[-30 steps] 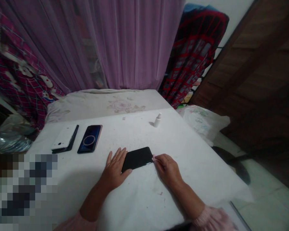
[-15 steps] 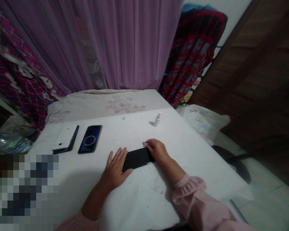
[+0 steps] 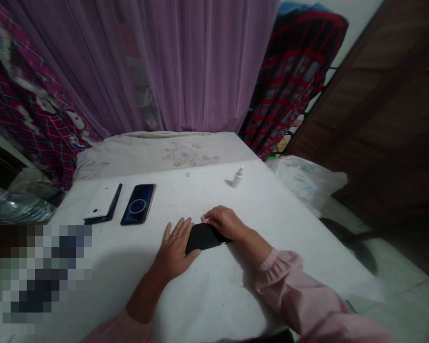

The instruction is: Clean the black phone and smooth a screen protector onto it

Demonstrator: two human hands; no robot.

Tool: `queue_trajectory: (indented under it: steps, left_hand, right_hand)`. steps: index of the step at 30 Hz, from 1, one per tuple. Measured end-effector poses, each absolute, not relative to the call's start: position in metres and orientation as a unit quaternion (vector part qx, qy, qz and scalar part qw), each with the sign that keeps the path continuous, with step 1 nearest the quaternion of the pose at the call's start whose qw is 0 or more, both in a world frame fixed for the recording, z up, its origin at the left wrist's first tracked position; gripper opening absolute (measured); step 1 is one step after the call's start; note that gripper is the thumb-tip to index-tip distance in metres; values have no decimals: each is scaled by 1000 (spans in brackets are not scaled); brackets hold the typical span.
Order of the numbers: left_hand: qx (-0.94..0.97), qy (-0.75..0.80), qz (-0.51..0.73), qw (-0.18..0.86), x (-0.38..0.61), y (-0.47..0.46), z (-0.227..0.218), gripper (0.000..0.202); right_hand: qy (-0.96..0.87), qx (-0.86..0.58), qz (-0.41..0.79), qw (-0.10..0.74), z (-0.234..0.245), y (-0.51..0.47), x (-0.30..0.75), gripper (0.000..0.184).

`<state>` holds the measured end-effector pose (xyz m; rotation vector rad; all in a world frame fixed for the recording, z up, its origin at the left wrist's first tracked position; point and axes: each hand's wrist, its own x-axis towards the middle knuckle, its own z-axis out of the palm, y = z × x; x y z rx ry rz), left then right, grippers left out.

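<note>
Black smartphone lies flat on the white-covered worktop, toward its near edge. The person's left hand is open, fingers spread, resting on the phone's left end. The right hand curves over the phone's far side; whether it grips cannot be told. Toward the far left corner, a white phone sits on a dark phone, beside a blue phone. A small white bottle stands near the far edge.

white table (speckled) with phones, small bottle
</note>
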<state>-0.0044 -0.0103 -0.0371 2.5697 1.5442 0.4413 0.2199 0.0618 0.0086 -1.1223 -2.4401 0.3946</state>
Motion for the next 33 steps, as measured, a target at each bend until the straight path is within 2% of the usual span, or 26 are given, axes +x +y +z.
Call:
queue_trajectory:
  steps: [6,13,19,28,33]
  left_hand:
    - [843,511,157,61,-4,-10,-39,69]
    - [821,539,183,39,5,-14,-37,65]
    - [825,531,189,33,3,-13,-40,66]
    - [830,531,163,39,1,-11,-42,70]
    - [843,518,130,65,-9,-4,-44,71]
  right_hand:
    - [-823,-490,135,255,-2,54,280,14]
    - [-764,-532,76,358,-21,6,261,18]
    - [-735,-549,83,390,-21,-30,260,20]
    - [-804,-476,75,347,-11,-34,211,27]
    - [-841,-434,59,317,-6,-36,191,25]
